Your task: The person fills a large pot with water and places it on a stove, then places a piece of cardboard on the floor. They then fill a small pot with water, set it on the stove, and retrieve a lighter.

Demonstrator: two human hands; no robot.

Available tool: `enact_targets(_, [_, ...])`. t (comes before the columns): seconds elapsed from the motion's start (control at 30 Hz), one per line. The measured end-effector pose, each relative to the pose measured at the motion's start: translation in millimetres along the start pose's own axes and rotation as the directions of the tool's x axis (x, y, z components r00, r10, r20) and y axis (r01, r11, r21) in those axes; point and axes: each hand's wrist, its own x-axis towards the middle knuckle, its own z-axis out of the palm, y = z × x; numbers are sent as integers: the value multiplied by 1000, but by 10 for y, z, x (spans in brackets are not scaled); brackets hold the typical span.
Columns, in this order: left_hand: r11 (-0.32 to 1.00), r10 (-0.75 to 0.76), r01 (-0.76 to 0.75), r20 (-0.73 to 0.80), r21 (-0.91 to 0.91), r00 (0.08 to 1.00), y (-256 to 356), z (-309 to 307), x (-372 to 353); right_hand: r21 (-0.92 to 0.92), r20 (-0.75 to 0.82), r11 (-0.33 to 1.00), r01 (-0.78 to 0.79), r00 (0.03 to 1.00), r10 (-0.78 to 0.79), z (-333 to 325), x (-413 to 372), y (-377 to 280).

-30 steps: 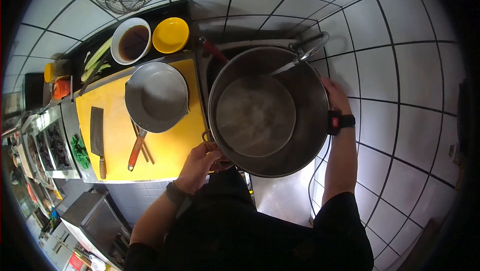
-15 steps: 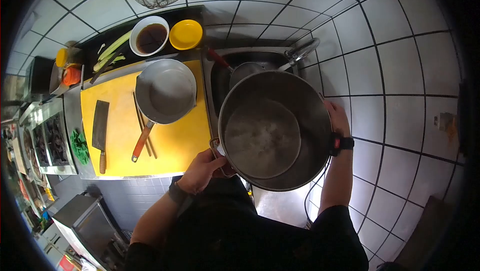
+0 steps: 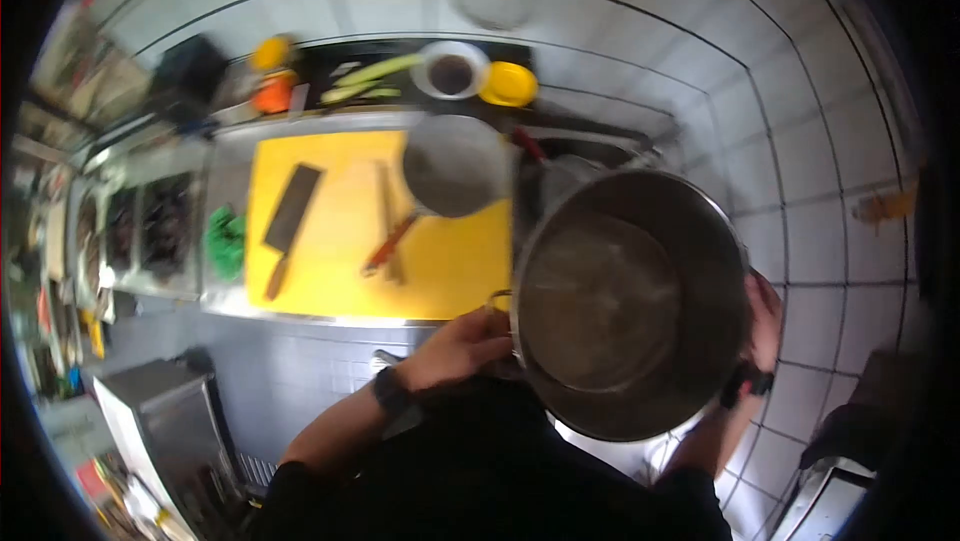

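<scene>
A large, deep metal stockpot [image 3: 712,326] is held in front of my body, its mouth facing up toward me. Its round floor looks wet, perhaps with shallow cloudy water; blur hides how much. My left hand [image 3: 462,349] is closed around the loop handle on the pot's left side. At the opposite side, my right hand [image 3: 764,321] grips the pot, with its fingers partly hidden behind the wall. Beyond the pot, a sink [image 3: 640,149] is partly covered by it. A red-handled pan [image 3: 567,179] lies in that sink.
Left of the pot, a yellow cutting board [image 3: 460,271] carries a cleaver [image 3: 294,211], chopsticks [image 3: 388,216] and a saucepan [image 3: 455,166]. Behind are a bowl of dark liquid [image 3: 450,73], a yellow dish [image 3: 509,85] and green stalks [image 3: 375,73]. Tiled wall [image 3: 815,241] stands close on the right.
My view has swung left, so the counter and sink appear farther right. The pot also sits lower and farther right in the picture. Both hands keep hold of it.
</scene>
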Motion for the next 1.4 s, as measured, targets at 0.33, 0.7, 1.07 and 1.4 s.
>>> enact_targets(0.33, [749,575,-571,-99,-336,812,-769,-671,-2191,170,104,971,169,977,-189,1195,-1157,-710])
enact_targets(0.7, [619,344,-719,-714,-316,610,-2034,-1420,-4303,173,695,976,129,687,-214,4277,-2087,-1293])
enact_targets(1.07, [444,121,-868,-945,-223,305,-2866,-3014,-5546,171,957,979,-110,254,-139,7796,-2940,-1626])
enact_targets(1.4, [535,-8,-819,-971,-207,240,-3004,-5385,-6451,154,967,979,-135,225,-121,10317,-3399,-2140])
